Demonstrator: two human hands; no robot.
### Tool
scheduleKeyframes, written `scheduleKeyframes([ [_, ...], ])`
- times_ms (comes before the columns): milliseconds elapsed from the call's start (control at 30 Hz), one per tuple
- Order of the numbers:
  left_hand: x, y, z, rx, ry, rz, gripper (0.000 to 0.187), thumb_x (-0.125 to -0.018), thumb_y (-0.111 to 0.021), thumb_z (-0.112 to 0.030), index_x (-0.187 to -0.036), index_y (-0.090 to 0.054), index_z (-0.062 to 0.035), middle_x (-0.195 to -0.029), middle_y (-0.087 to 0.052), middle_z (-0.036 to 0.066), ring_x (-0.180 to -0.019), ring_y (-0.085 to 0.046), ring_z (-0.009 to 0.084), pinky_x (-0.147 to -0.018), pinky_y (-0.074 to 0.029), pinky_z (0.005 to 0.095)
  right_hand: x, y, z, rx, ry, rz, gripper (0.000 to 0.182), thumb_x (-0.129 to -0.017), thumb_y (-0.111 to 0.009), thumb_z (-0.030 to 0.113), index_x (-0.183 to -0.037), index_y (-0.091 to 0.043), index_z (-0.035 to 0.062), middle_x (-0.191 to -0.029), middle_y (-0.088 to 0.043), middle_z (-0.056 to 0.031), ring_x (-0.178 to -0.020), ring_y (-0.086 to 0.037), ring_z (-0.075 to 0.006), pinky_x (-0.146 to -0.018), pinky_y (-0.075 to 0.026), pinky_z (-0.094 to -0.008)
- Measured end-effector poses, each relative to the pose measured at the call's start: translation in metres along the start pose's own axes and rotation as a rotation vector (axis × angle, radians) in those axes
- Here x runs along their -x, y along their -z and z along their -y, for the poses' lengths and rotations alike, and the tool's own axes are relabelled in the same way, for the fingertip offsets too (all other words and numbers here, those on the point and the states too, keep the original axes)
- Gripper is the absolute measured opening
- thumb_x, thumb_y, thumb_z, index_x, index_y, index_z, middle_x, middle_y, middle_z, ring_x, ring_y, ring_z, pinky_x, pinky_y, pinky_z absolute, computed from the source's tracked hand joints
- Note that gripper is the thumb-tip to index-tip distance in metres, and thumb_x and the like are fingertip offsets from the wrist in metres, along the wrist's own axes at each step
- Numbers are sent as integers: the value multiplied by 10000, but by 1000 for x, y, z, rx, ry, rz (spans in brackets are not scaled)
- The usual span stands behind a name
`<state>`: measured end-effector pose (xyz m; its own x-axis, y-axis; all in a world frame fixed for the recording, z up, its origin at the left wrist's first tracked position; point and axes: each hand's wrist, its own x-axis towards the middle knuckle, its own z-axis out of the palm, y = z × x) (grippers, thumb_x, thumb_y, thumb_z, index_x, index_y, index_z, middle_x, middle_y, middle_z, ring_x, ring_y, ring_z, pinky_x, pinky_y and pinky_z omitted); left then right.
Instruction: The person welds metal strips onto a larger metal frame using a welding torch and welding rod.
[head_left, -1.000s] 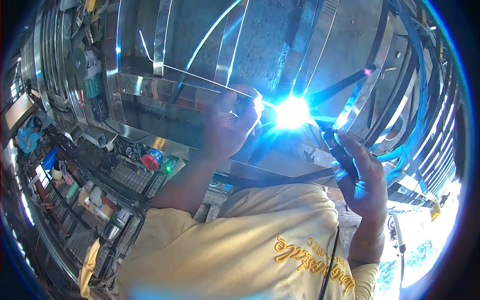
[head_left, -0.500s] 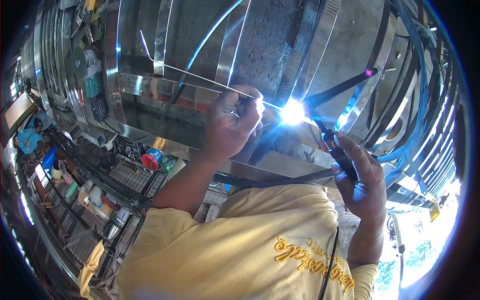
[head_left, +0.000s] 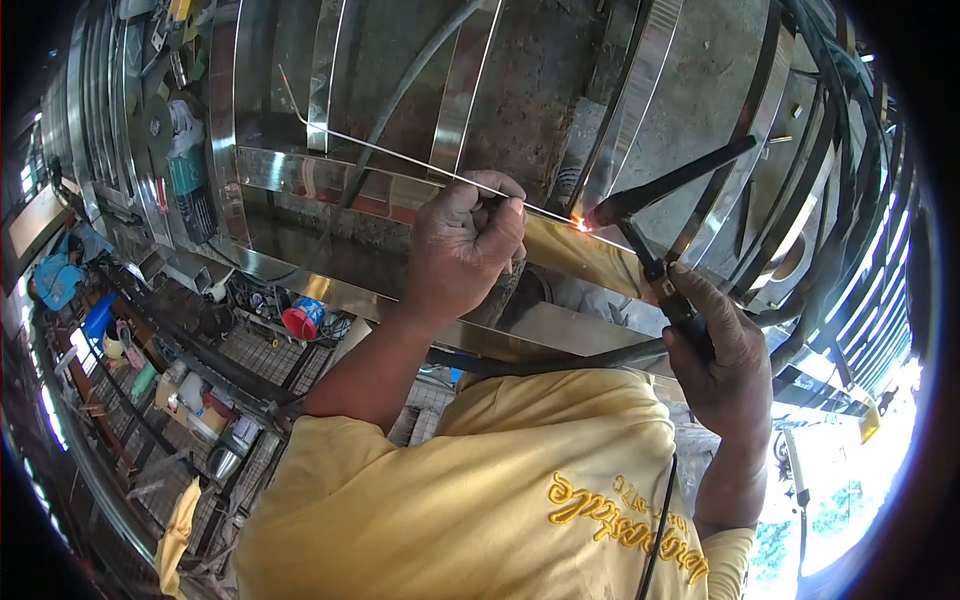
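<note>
Steel joint: stainless bars [head_left: 560, 255] meet under a small orange glow [head_left: 580, 224], seam apparently unfinished.
Filler rod [head_left: 400, 158]: pinched in closed fingers of left hand [head_left: 460, 250], tip at the glow.
Torch [head_left: 665, 285]: right hand [head_left: 720, 365] wrapped tight around its handle, nozzle just beside the glow.
Room: steel frame rails [head_left: 630, 100] crowd above; cluttered wire shelf [head_left: 190, 380] well apart, lower left.
</note>
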<state>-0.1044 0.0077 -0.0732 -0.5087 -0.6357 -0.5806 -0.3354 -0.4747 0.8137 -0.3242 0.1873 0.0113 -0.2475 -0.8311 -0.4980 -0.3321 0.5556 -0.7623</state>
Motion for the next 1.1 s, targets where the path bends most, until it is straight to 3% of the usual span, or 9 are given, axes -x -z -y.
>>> scheduleKeyframes([
  [67, -3, 3, 9, -64, -150, 1, 112, -1018, -638, -78, -1110, -632, -15, -868, -702, 93, -643, -660, 98, -501, -498, 218, -1, 5, 2, 8, 12, 27, 571, -850, -716, -73, -1394, -599, 55, -1194, -714, -189, -1062, -743, -309, -849, -591, -376],
  [533, 0, 0, 1, 15, -4, -3, 111, -1025, -621, -73, -1111, -627, -2, -889, -714, 112, -655, -654, 88, -505, -500, 215, 1, 1, 0, 8, -1, 1, 560, -861, -728, -59, -1396, -602, 49, -1169, -720, -178, -1027, -741, -297, -824, -585, -367],
  [733, -2, 3, 8, -73, -141, 3, 97, -1011, -618, -33, -1106, -628, -19, -861, -694, 77, -638, -659, 89, -498, -499, 219, 1, 1, -4, -35, 28, 12, 574, -858, -718, -78, -1404, -599, 53, -1178, -715, -178, -1029, -744, -292, -823, -585, -355],
  [833, -1, -1, 2, -36, -47, -7, 105, -1016, -614, -39, -1118, -622, -17, -868, -696, 88, -647, -658, 92, -500, -500, 220, 1, -1, -2, -52, 19, -7, 568, -859, -714, -82, -1400, -600, 49, -1190, -710, -181, -1037, -744, -296, -835, -588, -361],
  [1100, -1, 0, 4, -4, -40, 19, 116, -1024, -624, -74, -1126, -612, -20, -905, -717, 113, -660, -651, 90, -513, -504, 216, 0, -1, 1, 20, 40, -17, 553, -863, -715, -70, -1394, -600, 35, -1165, -712, -187, -1020, -745, -299, -833, -591, -370],
])
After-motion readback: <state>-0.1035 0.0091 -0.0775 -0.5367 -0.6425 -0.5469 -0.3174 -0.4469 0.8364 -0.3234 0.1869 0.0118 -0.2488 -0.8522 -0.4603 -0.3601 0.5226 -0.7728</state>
